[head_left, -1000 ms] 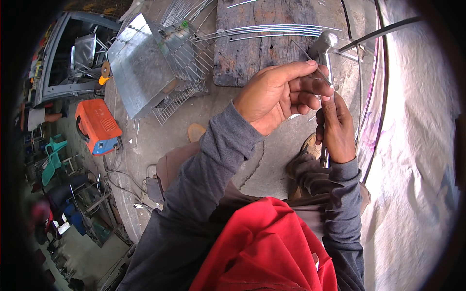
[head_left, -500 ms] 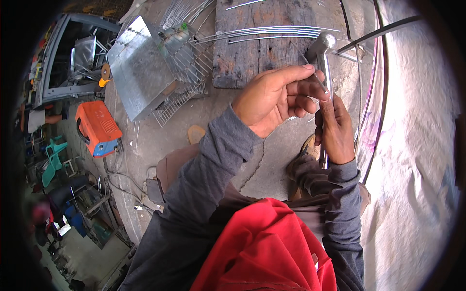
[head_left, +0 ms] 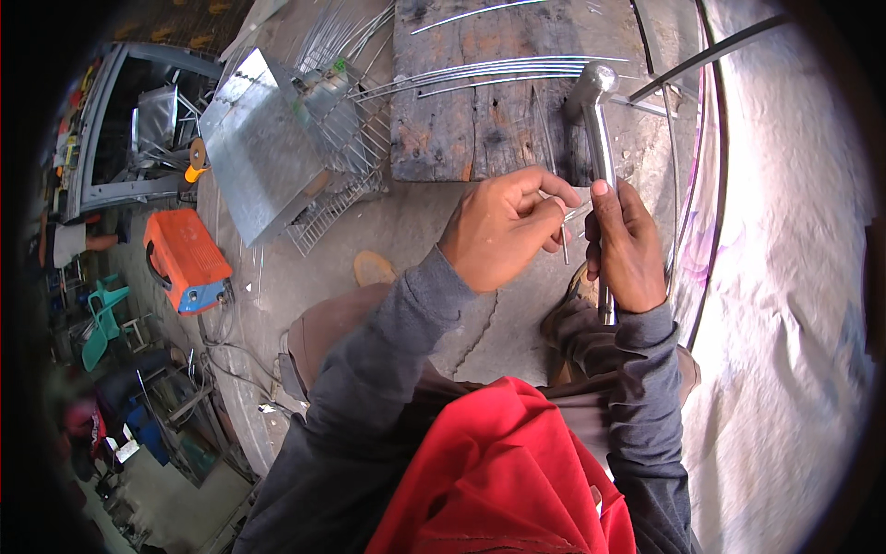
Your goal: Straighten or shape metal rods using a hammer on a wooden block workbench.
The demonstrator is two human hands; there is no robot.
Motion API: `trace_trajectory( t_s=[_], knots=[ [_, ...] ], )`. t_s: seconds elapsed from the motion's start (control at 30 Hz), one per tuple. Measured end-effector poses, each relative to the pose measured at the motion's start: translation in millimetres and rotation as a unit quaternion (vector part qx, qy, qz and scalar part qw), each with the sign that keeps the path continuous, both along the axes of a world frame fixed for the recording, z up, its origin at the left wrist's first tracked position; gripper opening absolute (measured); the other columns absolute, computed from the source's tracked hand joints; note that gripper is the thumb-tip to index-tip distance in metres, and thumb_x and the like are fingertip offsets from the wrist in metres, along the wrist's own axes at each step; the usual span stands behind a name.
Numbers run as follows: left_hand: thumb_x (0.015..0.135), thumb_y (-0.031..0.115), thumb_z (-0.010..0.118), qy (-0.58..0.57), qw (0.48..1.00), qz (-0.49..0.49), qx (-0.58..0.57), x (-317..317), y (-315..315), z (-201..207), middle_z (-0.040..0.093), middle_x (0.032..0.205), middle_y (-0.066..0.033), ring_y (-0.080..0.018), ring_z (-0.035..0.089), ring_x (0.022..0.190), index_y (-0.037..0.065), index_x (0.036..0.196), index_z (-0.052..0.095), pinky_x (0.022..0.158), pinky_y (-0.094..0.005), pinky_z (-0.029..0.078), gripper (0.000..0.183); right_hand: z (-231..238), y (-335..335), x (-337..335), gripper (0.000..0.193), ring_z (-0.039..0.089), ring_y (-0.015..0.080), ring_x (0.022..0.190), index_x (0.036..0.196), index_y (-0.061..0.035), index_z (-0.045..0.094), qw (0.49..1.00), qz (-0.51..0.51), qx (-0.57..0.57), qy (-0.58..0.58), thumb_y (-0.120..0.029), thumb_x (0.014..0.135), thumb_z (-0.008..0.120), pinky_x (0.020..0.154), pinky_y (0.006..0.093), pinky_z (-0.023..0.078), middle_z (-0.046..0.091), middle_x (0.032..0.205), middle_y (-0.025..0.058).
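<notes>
My right hand (head_left: 629, 245) is wrapped round the shiny metal handle of a hammer (head_left: 601, 148). The hammer stands nearly upright in the view, its rounded head at the far end over the edge of a worn wooden board (head_left: 443, 138). Just left of it, my left hand (head_left: 506, 229) pinches a thin metal rod (head_left: 566, 247) between thumb and fingers. One end of the rod sticks out below the fingertips; the other runs away toward the board. Several long thin rods (head_left: 508, 69) lie across the board beyond both hands.
To the left stand a sheet-metal box (head_left: 263, 152) and a wire grid (head_left: 323, 217). An orange and blue machine (head_left: 187, 258) with cables sits farther left. A pale sheet (head_left: 775, 323) covers the right side, with a dark metal bar (head_left: 711, 60) at the far right.
My left hand has turned over, knuckles up, and moved down and left, its fingers closer together round the rod. My right hand still holds the hammer.
</notes>
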State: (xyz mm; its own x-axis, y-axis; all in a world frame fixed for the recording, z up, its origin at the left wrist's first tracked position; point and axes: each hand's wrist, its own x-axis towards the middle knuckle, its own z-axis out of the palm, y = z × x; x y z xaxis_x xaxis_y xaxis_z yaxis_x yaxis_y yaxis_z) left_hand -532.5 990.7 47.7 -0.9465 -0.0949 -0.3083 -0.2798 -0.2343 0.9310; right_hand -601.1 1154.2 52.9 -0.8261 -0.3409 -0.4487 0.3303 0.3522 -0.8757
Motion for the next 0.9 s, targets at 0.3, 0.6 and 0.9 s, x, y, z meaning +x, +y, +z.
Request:
trace_trajectory(
  t_s=[0.3,0.6,0.9],
  knots=[
    [0.102,0.014,0.059,0.199,0.955,0.172,-0.136,5.6,-50.3,39.8,0.073,0.096,-0.0097,-0.0115,0.067,0.083,-0.001,0.123,0.063,0.077,-0.0249,0.053,0.027,2.3,0.2,-0.2,0.046,0.044,0.0087,0.043,0.112,0.0007,0.055,1.000,0.004,-0.001,0.006,-0.045,0.105,0.054,0.040,0.0264,0.036,0.046,0.065,0.0003],
    [0.097,0.026,0.070,0.148,0.907,0.195,-0.342,-18.9,-51.7,-8.5,0.070,0.092,-0.0011,-0.0079,0.060,0.077,0.004,0.115,0.072,0.073,-0.0240,0.051,0.028,-0.9,2.2,0.4,0.046,0.043,0.0086,0.043,0.112,0.0003,0.055,1.000,0.011,-0.007,0.006,-0.046,0.105,0.053,0.040,0.0260,0.036,0.045,0.065,0.0000],
    [0.096,0.026,0.071,-0.004,0.964,0.083,-0.251,-12.2,-26.5,-20.0,0.073,0.095,-0.0049,-0.0116,0.066,0.081,0.003,0.111,0.072,0.072,-0.0254,0.052,0.028,-0.2,1.4,-1.1,0.047,0.044,0.0091,0.044,0.115,0.0009,0.055,1.000,0.007,-0.015,0.005,-0.045,0.105,0.054,0.040,0.0264,0.037,0.046,0.065,-0.0001]
  ],
)
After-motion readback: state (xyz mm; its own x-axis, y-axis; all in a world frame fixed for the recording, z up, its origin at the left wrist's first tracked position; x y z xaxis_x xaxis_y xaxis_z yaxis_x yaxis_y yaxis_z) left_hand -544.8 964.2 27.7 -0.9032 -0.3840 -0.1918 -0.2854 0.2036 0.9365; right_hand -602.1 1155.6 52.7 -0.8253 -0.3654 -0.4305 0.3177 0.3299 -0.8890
